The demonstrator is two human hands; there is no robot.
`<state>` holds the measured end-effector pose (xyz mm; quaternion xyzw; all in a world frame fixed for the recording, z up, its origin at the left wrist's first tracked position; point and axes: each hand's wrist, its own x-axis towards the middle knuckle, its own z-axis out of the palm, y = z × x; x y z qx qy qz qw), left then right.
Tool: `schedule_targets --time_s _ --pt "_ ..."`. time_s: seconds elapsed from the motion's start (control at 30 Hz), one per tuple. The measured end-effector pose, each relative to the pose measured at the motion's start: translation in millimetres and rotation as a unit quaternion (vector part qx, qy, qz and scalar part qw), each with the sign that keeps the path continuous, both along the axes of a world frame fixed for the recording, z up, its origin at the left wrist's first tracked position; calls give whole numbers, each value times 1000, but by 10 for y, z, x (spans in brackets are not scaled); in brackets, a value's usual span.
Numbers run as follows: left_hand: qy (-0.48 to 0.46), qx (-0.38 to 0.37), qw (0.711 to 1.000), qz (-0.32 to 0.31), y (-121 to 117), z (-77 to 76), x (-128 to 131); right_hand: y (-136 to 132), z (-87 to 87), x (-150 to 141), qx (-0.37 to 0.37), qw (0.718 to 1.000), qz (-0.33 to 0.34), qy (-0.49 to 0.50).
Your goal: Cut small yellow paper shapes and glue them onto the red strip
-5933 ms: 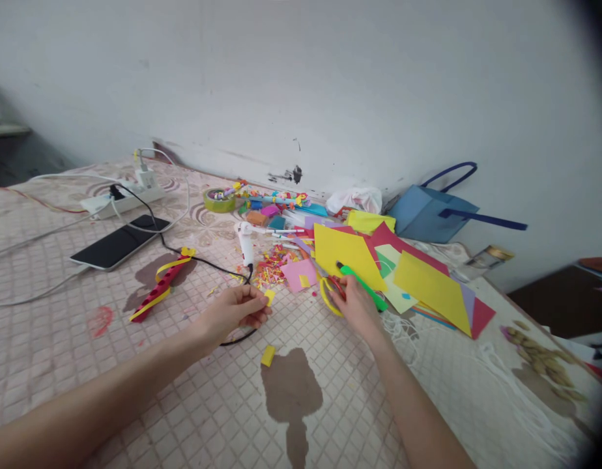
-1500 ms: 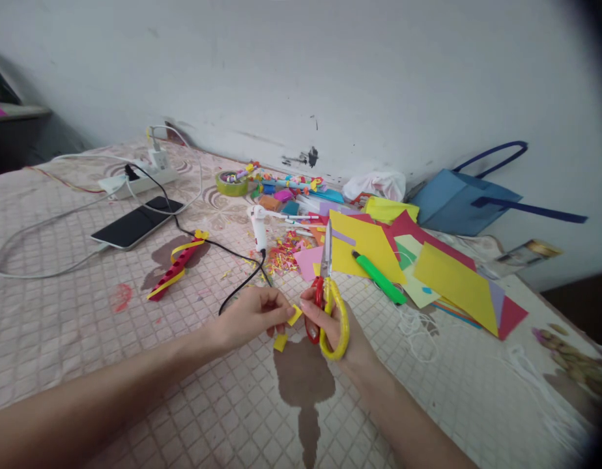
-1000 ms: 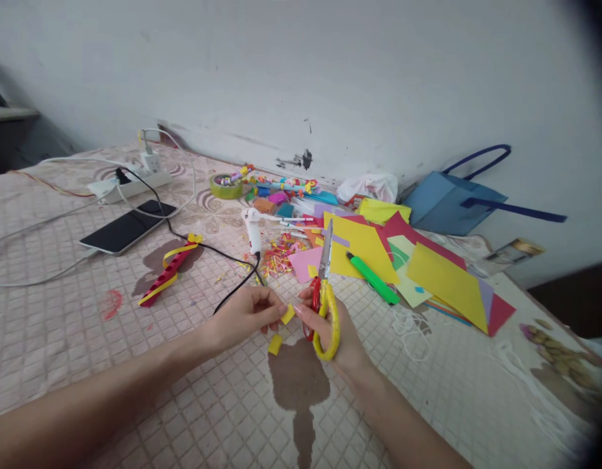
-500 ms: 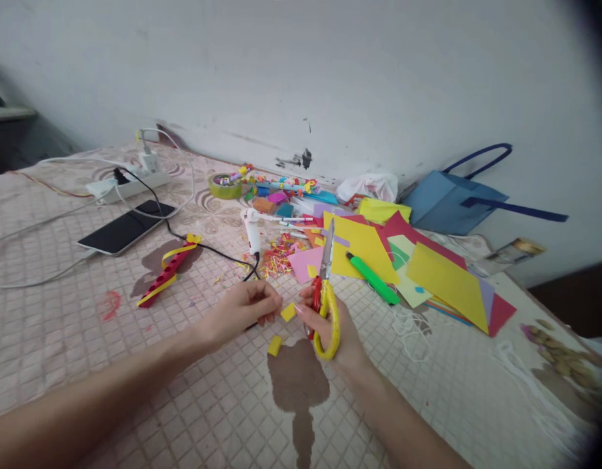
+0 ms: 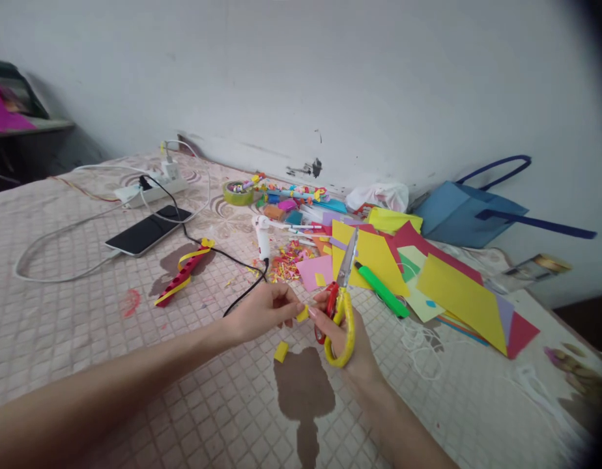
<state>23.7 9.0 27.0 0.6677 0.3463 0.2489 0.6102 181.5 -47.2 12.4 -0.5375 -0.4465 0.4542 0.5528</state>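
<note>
Here, my left hand and right hand pinch the small yellow piece between nearly closed fingertips, probably for control; the right also cradles the scissors, blades pointing away, seemingly to spare my fingers.

Plain grey-white wall behind a patterned tabletop
Dark scuffs low on the wall; shelf far left.

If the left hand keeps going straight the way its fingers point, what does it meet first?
Most likely the fingertips of the right hand, just past the small yellow piece pinched in the left hand. The scissors come next. Depth is unclear, so they may already touch.
</note>
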Motion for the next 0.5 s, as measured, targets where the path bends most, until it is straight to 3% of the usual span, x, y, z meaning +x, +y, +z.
schedule_targets --time_s 0.13,0.37,0.5 --pt "-1 -26 999 -20 37 44 30 19 2 29 4 1000 -21 13" --pt "-53 -93 993 51 10 36 19 9 18 14 16 999 -43 -15" --pt "-62 -95 993 35 -32 -22 5 -1 27 -29 16 999 -19 -29"
